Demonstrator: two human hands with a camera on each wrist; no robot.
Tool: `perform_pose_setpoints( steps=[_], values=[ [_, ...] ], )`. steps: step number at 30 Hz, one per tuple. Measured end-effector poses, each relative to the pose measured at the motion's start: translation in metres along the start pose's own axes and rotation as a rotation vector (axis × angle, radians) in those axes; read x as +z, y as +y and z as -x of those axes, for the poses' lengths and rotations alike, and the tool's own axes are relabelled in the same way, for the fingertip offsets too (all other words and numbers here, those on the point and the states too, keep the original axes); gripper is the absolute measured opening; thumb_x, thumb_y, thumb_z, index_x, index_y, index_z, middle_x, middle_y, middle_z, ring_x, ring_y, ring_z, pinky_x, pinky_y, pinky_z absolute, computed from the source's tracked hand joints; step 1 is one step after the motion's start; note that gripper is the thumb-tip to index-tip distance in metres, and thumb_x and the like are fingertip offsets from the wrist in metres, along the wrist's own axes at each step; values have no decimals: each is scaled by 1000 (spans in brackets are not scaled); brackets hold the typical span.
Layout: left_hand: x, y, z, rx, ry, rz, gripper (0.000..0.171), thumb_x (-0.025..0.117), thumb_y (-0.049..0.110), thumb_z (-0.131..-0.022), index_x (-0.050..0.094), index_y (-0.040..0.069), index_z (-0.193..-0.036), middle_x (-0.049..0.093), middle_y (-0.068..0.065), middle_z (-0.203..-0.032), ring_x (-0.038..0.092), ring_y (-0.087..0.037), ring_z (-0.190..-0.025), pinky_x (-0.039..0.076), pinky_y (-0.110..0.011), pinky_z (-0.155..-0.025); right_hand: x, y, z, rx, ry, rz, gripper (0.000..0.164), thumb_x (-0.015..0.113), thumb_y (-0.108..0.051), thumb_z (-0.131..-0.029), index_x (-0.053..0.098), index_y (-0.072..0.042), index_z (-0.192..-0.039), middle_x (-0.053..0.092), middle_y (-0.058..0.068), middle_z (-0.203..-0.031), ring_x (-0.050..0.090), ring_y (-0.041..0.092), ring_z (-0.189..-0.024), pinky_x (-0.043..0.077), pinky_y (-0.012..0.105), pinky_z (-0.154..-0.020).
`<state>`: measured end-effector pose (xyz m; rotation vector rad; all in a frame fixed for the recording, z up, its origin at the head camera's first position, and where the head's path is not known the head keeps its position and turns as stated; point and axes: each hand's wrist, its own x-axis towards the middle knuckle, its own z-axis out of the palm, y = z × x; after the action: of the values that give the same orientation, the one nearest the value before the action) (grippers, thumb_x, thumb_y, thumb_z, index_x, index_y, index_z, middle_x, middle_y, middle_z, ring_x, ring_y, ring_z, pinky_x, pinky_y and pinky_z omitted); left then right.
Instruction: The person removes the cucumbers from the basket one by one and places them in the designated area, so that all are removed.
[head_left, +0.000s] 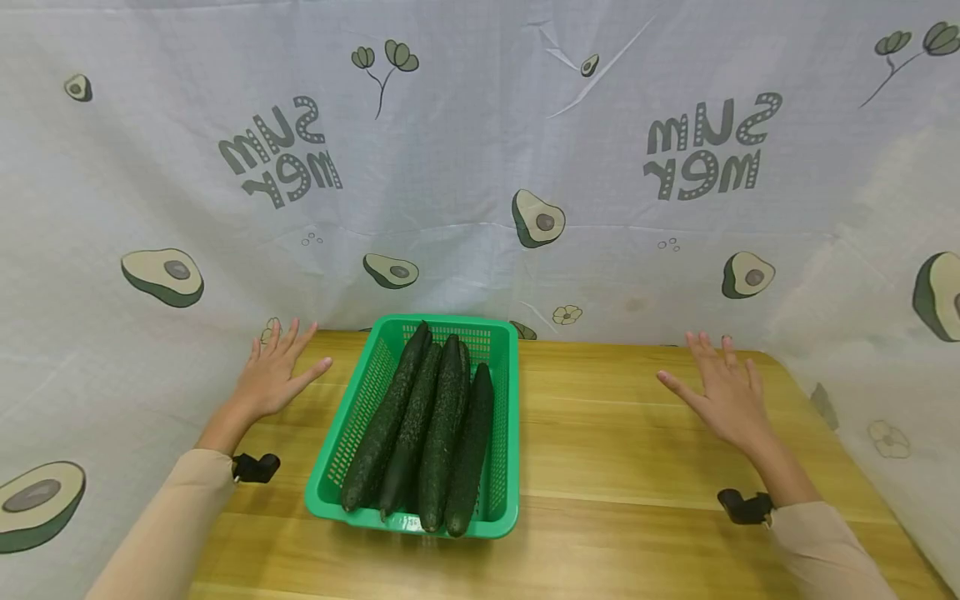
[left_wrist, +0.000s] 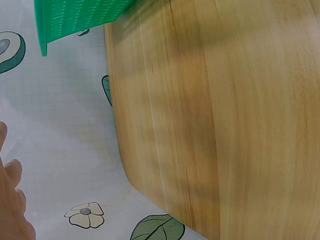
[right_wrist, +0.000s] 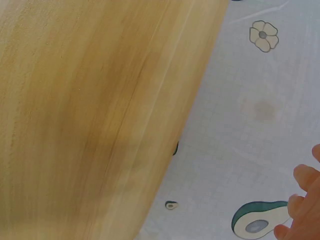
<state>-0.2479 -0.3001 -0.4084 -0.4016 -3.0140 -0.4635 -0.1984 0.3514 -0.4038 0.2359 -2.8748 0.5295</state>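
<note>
Several dark green cucumbers (head_left: 401, 417) lie lengthwise side by side in a green plastic basket (head_left: 512, 433) left of the middle of the table. My left hand (head_left: 273, 375) is spread, fingers straight, to the left of the basket and apart from it; part of that hand (left_wrist: 14, 200) shows at the left edge of the left wrist view. Over the table's right side my right hand (head_left: 723, 392) is spread too, holding nothing, well away from the basket. Only some fingers of the right hand (right_wrist: 302, 200) appear in the right wrist view.
A wooden table (head_left: 600, 467) carries the basket. Behind it and at both sides hangs a pale cloth (head_left: 465, 158) printed with avocados and lettering. Each wrist wears a black strap-mounted device, such as the left camera (head_left: 257, 468).
</note>
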Motion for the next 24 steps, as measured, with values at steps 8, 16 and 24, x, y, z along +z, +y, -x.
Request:
perform_pose_setpoints(
  steps=[8,16,24],
  values=[
    [1,0,1,2,-4,8,80,40,59,-102,9,16,-162,0,-23,-162,-10,-48,-146,-8,-69,-110,2,1,-1,-1,-4,-15,85,47,-51,-103,5,-6,-161,4,26,-161,-15,43,-146,-18,66,-108],
    [1,1,1,4,-7,35,78,38,57,-104,9,15,-162,0,-23,-162,-8,-51,-145,-5,-71,-110,2,-1,-5,2,-13,-173,78,44,-43,-106,3,-6,-161,6,27,-161,-9,50,-145,-6,80,-101],
    [7,5,-1,15,-34,174,71,33,50,-107,5,15,-162,-1,-25,-162,-12,-51,-144,-2,-73,-108,0,-6,-4,17,-43,-397,73,43,-36,-108,-2,-14,-161,2,26,-162,-4,54,-144,-1,77,-104]
  ],
)
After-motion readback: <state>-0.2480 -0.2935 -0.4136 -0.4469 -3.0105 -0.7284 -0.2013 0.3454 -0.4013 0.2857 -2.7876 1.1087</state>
